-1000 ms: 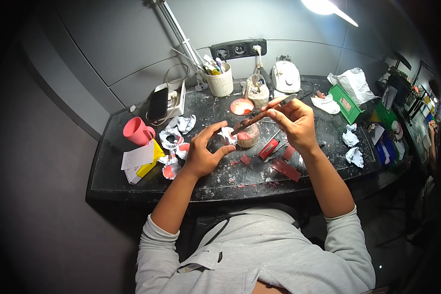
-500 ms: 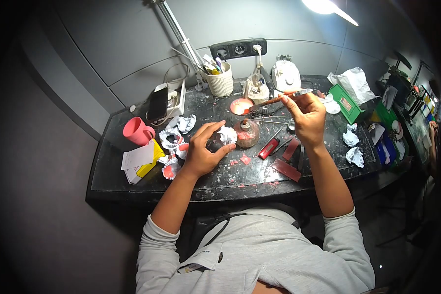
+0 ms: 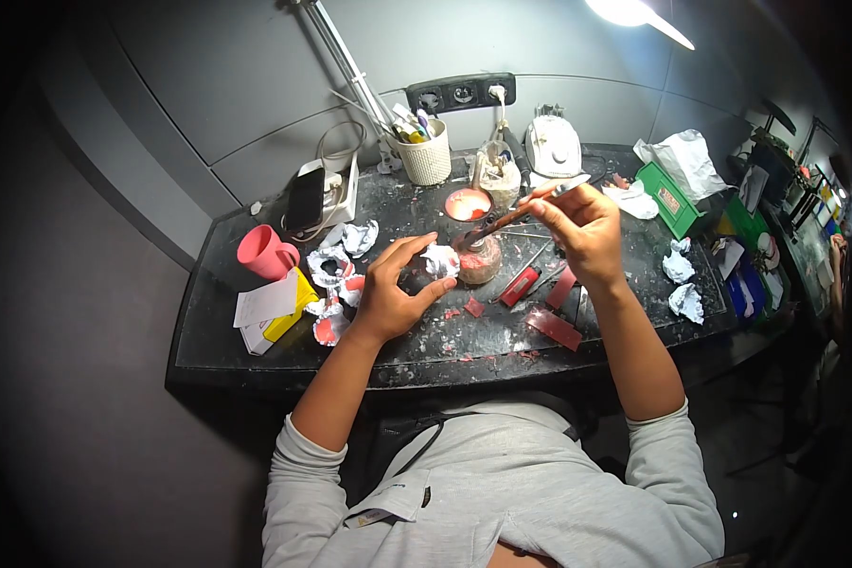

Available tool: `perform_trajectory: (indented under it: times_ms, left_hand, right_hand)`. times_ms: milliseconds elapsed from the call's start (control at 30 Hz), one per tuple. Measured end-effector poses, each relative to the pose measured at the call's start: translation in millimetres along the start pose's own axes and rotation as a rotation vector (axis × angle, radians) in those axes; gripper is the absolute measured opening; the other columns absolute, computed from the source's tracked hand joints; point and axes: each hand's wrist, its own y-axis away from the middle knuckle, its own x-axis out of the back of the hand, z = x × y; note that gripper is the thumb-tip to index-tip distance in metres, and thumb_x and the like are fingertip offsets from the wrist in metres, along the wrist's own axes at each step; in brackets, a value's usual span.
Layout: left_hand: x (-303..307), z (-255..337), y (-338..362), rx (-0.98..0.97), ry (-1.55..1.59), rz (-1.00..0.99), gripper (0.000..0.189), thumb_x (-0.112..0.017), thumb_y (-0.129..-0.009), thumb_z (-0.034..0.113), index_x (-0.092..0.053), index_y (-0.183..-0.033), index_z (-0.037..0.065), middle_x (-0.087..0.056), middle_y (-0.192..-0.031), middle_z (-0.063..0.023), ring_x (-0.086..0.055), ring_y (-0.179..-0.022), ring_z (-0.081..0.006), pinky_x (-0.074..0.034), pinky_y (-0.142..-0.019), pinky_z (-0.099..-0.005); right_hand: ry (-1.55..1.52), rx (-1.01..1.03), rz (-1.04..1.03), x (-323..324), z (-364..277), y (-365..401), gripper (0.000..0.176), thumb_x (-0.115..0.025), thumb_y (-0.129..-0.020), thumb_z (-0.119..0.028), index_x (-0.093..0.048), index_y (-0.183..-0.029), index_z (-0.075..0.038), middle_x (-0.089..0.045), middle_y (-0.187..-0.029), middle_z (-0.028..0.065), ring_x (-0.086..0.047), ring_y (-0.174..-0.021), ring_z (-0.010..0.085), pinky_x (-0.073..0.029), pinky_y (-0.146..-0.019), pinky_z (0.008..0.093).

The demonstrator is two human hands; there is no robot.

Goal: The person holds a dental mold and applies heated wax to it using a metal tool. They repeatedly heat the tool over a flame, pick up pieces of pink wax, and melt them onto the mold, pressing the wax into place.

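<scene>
In the head view my left hand [image 3: 395,292] is closed around a small white lumpy piece [image 3: 440,261], pinched between thumb and fingers. My right hand [image 3: 587,232] grips a wax knife [image 3: 513,217] with a brown handle, slanting down to the left. Its dark tip overlaps the top of a glass spirit burner [image 3: 480,261], which stands just right of my left hand. Behind the burner sits a round dish of pink wax [image 3: 469,204]. A red-handled tool [image 3: 521,286] and pink wax sheets [image 3: 554,328] lie below my right hand.
More white lumpy pieces with pink parts [image 3: 331,329] lie at left, near a pink mug [image 3: 267,253], a phone [image 3: 305,201] and papers [image 3: 267,303]. A pen cup [image 3: 425,159] stands behind. Crumpled white pieces [image 3: 685,303] and a green box [image 3: 668,201] are at right.
My right hand has dipped slightly, and the wax knife's tip has swung down and left to the burner's top. My left hand stays with the white piece.
</scene>
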Motion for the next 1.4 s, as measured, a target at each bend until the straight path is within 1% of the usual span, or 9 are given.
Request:
perform_trajectory:
  times_ms: [100,200,433,633,833,1000,1167,1300,1400]
  left_hand:
    - [0.6,0.1,0.1,-0.004,0.002,-0.006,0.059,-0.086,-0.075,0.014,-0.063,-0.127,-0.001,-0.067,-0.12,-0.0161,-0.065,-0.111,-0.0253,-0.049,-0.098,-0.035]
    - [0.8,-0.1,0.4,-0.001,0.007,-0.013,0.059,-0.086,-0.075,0.014,-0.063,-0.128,-0.001,-0.067,-0.12,-0.0163,-0.065,-0.111,-0.0255,-0.048,-0.099,-0.035]
    - [0.2,-0.6,0.7,-0.02,0.024,-0.027,0.059,-0.085,-0.076,0.017,-0.063,-0.127,0.0,-0.067,-0.119,-0.0159,-0.065,-0.111,-0.0253,-0.048,-0.099,-0.0352]
    - [-0.2,-1.2,0.8,-0.04,0.024,-0.04,0.059,-0.085,-0.076,0.019,-0.063,-0.128,0.0,-0.068,-0.118,-0.0159,-0.064,-0.111,-0.0251,-0.048,-0.099,-0.035]
    - [1.6,0.5,1.1,0.004,0.064,-0.031,0.058,-0.085,-0.077,0.019,-0.063,-0.128,0.0,-0.067,-0.119,-0.0157,-0.064,-0.111,-0.0248,-0.048,-0.099,-0.0349]
    - [1.3,0.1,1.0,-0.011,0.064,-0.047,0.059,-0.085,-0.077,0.018,-0.063,-0.128,-0.001,-0.067,-0.12,-0.0159,-0.064,-0.111,-0.0249,-0.048,-0.099,-0.035]
    - [0.6,4.0,1.1,-0.012,0.056,-0.051,0.057,-0.085,-0.076,0.017,-0.064,-0.126,-0.001,-0.067,-0.12,-0.0162,-0.065,-0.111,-0.0251,-0.048,-0.098,-0.035]
    - [1.5,4.8,0.9,-0.008,0.043,-0.049,0.057,-0.085,-0.075,0.016,-0.065,-0.126,0.0,-0.067,-0.116,-0.0151,-0.065,-0.107,-0.0247,-0.049,-0.096,-0.0346]
    - [1.2,4.5,1.1,-0.005,0.052,-0.054,0.057,-0.085,-0.075,0.017,-0.065,-0.126,0.0,-0.067,-0.113,-0.0143,-0.064,-0.103,-0.0245,-0.049,-0.094,-0.0342]
  right_hand:
    - [-0.107,0.016,-0.092,-8.2,5.1,2.3,0.015,-0.073,-0.09,0.001,-0.068,-0.103,0.005,-0.072,-0.099,0.0113,-0.07,-0.092,0.0156,-0.059,-0.085,0.0284]
    - [-0.081,0.026,-0.119,-8.9,6.7,2.7,0.014,-0.073,-0.09,0.001,-0.068,-0.103,0.005,-0.072,-0.098,0.0107,-0.07,-0.092,0.0152,-0.059,-0.084,0.0282]
    - [-0.09,0.006,-0.106,-9.8,7.3,3.3,0.014,-0.073,-0.09,0.0,-0.068,-0.103,0.004,-0.072,-0.098,0.0095,-0.069,-0.093,0.0142,-0.058,-0.084,0.0274]
    - [-0.066,0.038,-0.093,-10.2,7.4,2.7,0.014,-0.074,-0.09,0.0,-0.069,-0.103,0.004,-0.072,-0.099,0.0097,-0.069,-0.093,0.0137,-0.058,-0.083,0.0264]
    - [-0.076,0.016,-0.119,-7.7,6.5,3.7,0.013,-0.073,-0.09,0.001,-0.069,-0.102,0.005,-0.072,-0.099,0.0104,-0.07,-0.092,0.0142,-0.058,-0.082,0.0263]
    - [-0.115,-0.018,-0.091,-10.4,1.5,3.7,0.012,-0.073,-0.09,0.001,-0.069,-0.101,0.005,-0.072,-0.1,0.011,-0.07,-0.092,0.0148,-0.058,-0.083,0.0268]
    - [-0.08,0.001,-0.077,-8.1,5.8,3.3,0.012,-0.073,-0.09,0.001,-0.068,-0.101,0.005,-0.072,-0.1,0.0108,-0.07,-0.092,0.0149,-0.058,-0.082,0.0263]
    - [-0.066,0.044,-0.133,-4.6,10.8,3.6,0.013,-0.072,-0.09,0.001,-0.068,-0.102,0.005,-0.072,-0.1,0.01,-0.069,-0.093,0.0143,-0.058,-0.082,0.0259]
    - [-0.094,0.011,-0.128,-9.5,5.1,5.1,0.013,-0.072,-0.09,0.001,-0.069,-0.103,0.004,-0.071,-0.1,0.0093,-0.069,-0.093,0.0139,-0.057,-0.082,0.0259]
